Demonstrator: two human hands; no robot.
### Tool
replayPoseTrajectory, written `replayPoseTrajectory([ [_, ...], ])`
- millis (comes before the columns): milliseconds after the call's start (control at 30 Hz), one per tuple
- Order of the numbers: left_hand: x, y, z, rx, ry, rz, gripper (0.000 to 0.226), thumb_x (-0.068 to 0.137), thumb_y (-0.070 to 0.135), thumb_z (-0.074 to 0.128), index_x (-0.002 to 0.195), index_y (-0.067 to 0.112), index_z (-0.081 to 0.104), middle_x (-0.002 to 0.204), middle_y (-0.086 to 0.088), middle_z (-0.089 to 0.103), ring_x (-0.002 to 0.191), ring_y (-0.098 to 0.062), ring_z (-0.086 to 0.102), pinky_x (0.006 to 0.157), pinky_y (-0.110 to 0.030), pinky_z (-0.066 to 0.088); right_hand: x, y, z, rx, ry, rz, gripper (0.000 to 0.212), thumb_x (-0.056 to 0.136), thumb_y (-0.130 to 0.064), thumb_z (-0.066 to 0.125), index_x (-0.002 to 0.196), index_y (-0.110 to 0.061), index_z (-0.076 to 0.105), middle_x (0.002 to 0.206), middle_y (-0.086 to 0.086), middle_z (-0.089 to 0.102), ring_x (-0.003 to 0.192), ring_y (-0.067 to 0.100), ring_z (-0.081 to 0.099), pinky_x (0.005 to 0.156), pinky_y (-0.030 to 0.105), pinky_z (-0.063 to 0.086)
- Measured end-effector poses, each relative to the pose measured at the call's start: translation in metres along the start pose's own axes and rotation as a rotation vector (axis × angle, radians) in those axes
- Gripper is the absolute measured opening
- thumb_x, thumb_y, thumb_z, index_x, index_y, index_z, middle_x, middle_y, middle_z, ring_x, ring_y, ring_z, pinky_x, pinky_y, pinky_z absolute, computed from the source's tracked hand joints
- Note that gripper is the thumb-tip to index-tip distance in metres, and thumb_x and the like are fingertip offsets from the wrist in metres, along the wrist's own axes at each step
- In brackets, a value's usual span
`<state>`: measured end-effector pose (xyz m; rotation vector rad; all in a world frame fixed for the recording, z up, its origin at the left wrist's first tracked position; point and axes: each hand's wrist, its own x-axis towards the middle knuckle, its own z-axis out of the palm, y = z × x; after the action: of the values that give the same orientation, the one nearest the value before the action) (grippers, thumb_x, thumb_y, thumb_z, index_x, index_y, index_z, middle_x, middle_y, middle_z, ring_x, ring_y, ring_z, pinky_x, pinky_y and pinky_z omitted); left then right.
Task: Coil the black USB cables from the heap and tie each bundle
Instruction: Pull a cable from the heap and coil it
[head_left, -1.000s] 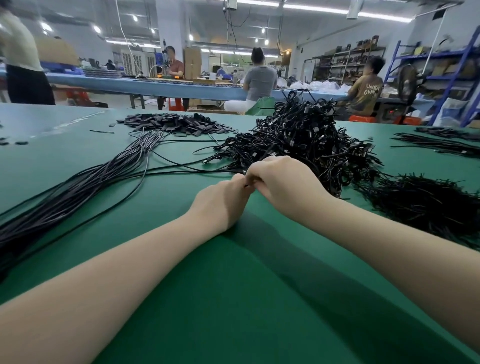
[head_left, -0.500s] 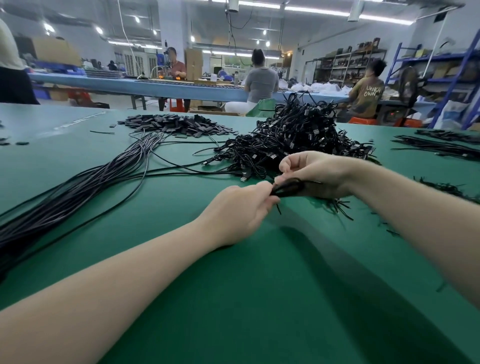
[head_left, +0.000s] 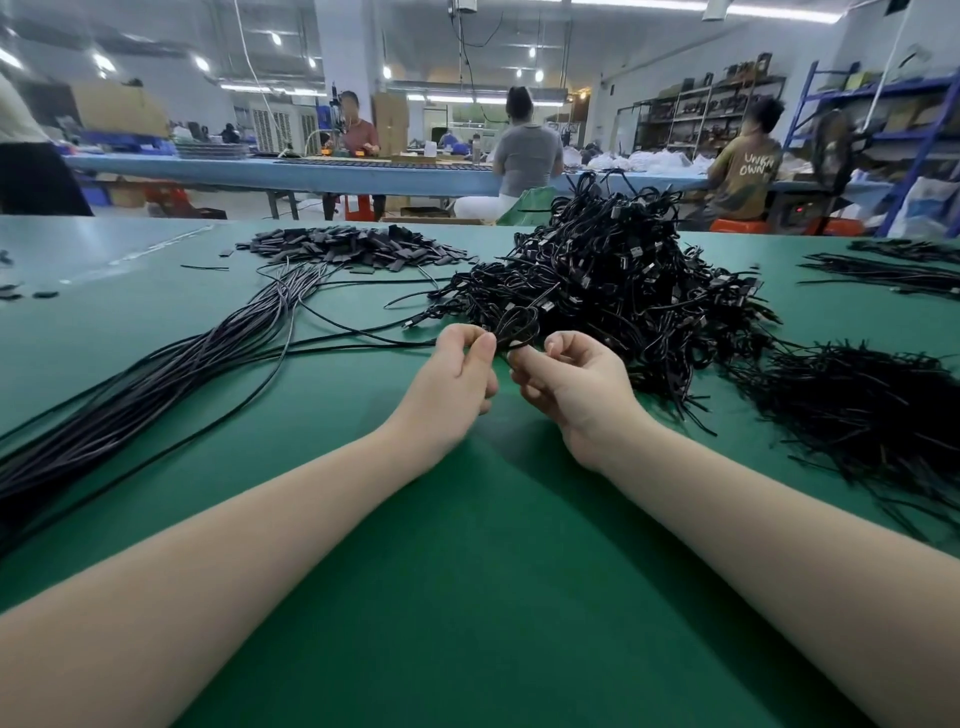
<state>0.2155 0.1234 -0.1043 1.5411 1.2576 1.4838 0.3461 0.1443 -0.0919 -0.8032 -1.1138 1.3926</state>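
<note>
Tying off one coil at the near edge of the heap (head_left: 597, 291).
Left hand (head_left: 457, 374) is pinching the small black coil (head_left: 517, 327) between thumb and fingertips; right hand (head_left: 566, 379), fingers curled, is gripping its near side. Judgement: keep loops pinched flat while cinching. Cable is looking thin, glossy, springy.

Straight cables (head_left: 156, 384) lie left on the table (head_left: 467, 571) — heap (head_left: 613, 291) behind, ties (head_left: 857, 410) right.
</note>
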Motion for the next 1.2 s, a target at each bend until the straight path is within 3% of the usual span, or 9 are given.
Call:
replayPoseTrajectory([
  [200,0.002,0.006,-0.002,-0.15,0.011,-0.057,0.019,0.105,0.022,0.034,0.091,0.016,0.045,0.064,0.007,0.034,0.048,-0.001,0.032,0.044,-0.014,0.029,0.0,-0.004,-0.003,0.007,-0.138,0.108,0.005,0.09,-0.013,0.064,0.094,-0.013,0.062,0.072,-0.001,0.072,0.064,0.013,0.064,0.062,0.02,0.049],
  [333,0.002,0.005,-0.002,-0.117,0.021,-0.046,0.022,0.105,0.022,0.034,0.086,0.017,0.045,0.065,0.004,0.035,0.048,-0.002,0.032,0.045,-0.015,0.03,-0.001,-0.007,-0.003,-0.158,-0.217,0.108,0.016,0.085,-0.029,0.07,0.089,-0.013,0.068,0.079,0.003,0.071,0.063,0.012,0.064,0.06,0.02,0.049],
  [500,0.001,0.0,-0.003,-0.072,0.002,-0.007,0.019,0.104,0.023,0.038,0.088,0.021,0.047,0.054,0.015,0.04,0.05,-0.003,0.035,0.046,-0.014,0.032,-0.003,-0.007,-0.003,-0.261,-0.194,0.078,0.012,0.082,-0.021,0.073,0.074,-0.013,0.07,0.069,0.002,0.07,0.058,0.01,0.064,0.055,0.017,0.047],
  [600,0.001,-0.003,-0.003,-0.005,-0.001,0.036,0.017,0.104,0.024,0.039,0.089,0.022,0.047,0.054,0.015,0.041,0.051,-0.002,0.037,0.051,-0.018,0.035,-0.004,-0.006,-0.003,-0.273,-0.198,0.067,0.01,0.084,-0.019,0.072,0.076,-0.013,0.072,0.071,0.003,0.07,0.058,0.01,0.063,0.055,0.017,0.046],
  [733,0.001,-0.007,-0.003,0.091,0.016,0.059,0.015,0.102,0.027,0.041,0.088,0.028,0.046,0.06,0.009,0.044,0.055,-0.01,0.038,0.06,-0.033,0.036,-0.008,-0.004,-0.003,-0.447,-0.162,-0.099,0.012,0.086,-0.019,0.07,0.077,-0.012,0.075,0.067,0.001,0.07,0.057,0.009,0.062,0.053,0.017,0.044],
  [900,0.0,-0.005,-0.001,0.077,0.02,0.024,0.014,0.102,0.027,0.042,0.089,0.023,0.047,0.057,0.009,0.047,0.052,-0.01,0.04,0.056,-0.031,0.036,-0.014,-0.003,0.001,-0.891,-0.008,-0.512,0.02,0.086,-0.021,0.067,0.069,-0.015,0.074,0.06,-0.002,0.067,0.053,0.008,0.057,0.052,0.019,0.043],
  [1033,0.0,-0.001,-0.001,0.232,0.017,-0.033,0.026,0.099,0.038,0.042,0.086,0.018,0.05,0.051,0.009,0.058,0.046,-0.009,0.052,0.054,-0.023,0.042,-0.014,-0.004,0.001,-1.065,0.001,-0.587,0.02,0.087,-0.018,0.062,0.071,-0.011,0.072,0.063,0.002,0.066,0.06,0.022,0.058,0.063,0.035,0.048],
  [1200,-0.005,0.006,-0.001,0.199,-0.044,-0.046,0.052,0.097,0.049,0.042,0.065,0.01,0.055,0.057,-0.003,0.063,0.056,-0.013,0.058,0.06,-0.027,0.042,-0.011,-0.011,-0.004,-1.106,0.042,-0.638,0.015,0.086,-0.017,0.06,0.077,-0.012,0.07,0.069,0.002,0.068,0.066,0.024,0.061,0.066,0.039,0.051],
])
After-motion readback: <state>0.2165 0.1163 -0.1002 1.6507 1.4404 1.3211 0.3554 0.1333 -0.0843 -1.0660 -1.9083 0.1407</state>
